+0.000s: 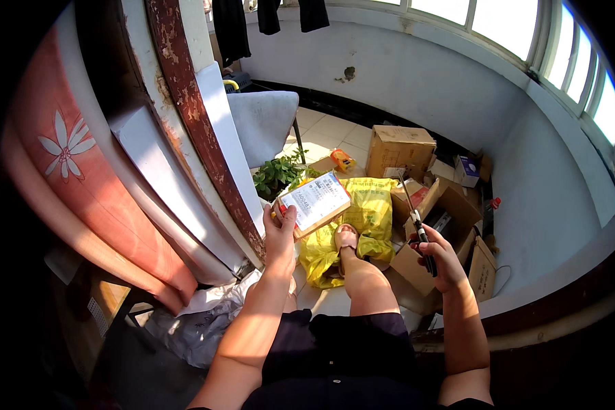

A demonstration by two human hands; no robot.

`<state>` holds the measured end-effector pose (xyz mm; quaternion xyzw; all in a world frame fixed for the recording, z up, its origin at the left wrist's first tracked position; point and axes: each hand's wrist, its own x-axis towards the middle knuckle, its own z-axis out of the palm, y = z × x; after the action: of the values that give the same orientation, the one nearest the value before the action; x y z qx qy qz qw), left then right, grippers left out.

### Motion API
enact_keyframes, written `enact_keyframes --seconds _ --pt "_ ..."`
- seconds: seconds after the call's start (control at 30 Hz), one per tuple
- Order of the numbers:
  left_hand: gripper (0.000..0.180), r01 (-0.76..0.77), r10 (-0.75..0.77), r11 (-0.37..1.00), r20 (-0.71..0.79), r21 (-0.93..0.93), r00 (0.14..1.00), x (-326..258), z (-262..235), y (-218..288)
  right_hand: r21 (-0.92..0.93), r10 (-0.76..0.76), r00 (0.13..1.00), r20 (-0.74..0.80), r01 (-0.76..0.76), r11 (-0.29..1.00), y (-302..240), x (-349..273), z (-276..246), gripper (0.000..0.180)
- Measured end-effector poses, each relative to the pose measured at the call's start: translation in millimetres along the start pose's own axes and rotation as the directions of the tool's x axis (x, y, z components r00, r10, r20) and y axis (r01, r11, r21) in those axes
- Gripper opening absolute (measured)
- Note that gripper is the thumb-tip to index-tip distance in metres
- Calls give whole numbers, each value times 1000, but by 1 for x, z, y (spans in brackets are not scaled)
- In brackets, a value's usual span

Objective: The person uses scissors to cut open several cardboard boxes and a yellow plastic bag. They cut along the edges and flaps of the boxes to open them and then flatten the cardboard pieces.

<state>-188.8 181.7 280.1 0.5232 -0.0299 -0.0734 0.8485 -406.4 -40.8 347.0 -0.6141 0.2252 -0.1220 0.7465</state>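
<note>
My left hand (pixel 280 234) grips a small cardboard parcel (pixel 316 205) by its near left corner, thumb on top. A white printed label covers most of its upper face. Closed around a black handle, my right hand (pixel 444 258) holds a black-handled cutting tool (pixel 417 224) with a long thin blade pointing up and away. I cannot make out whether it is a knife or scissors. The blade is apart from the parcel. Below the parcel lies a yellow plastic bag (pixel 372 205), with my sandalled foot (pixel 346 236) on or against it.
Cardboard boxes, one closed (pixel 398 152) and one open (pixel 458 205), stand beyond and right of the bag. A green plant (pixel 277 176) is left of it. A red patterned curtain (pixel 82 164) and a peeling post (pixel 191 102) rise at left. A white plastic bag (pixel 198 328) lies lower left.
</note>
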Motion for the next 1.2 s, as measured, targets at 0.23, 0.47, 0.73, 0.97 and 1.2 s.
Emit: enact_keyframes --seconds 0.23,0.47,0.73,0.97,1.2 --pt "82 -36 33 998 57 55 998 -15 -17 18 44 -75 994 73 72 996 -7 -11 18 63" --pt "68 -57 55 998 261 -2 964 -42 -9 4 -197 -367 907 205 406 892 -13 -24 38 71" --pt "67 -69 59 997 357 16 932 -57 -13 36 -399 -244 875 419 418 816 -31 -30 44 66" --pt "89 -422 352 903 417 86 838 -68 -28 61 -558 -273 820 503 549 622 -17 -34 57 68" --pt "100 -325 284 945 399 37 872 -84 -44 65 -668 -456 772 443 623 407 5 -50 84 66"
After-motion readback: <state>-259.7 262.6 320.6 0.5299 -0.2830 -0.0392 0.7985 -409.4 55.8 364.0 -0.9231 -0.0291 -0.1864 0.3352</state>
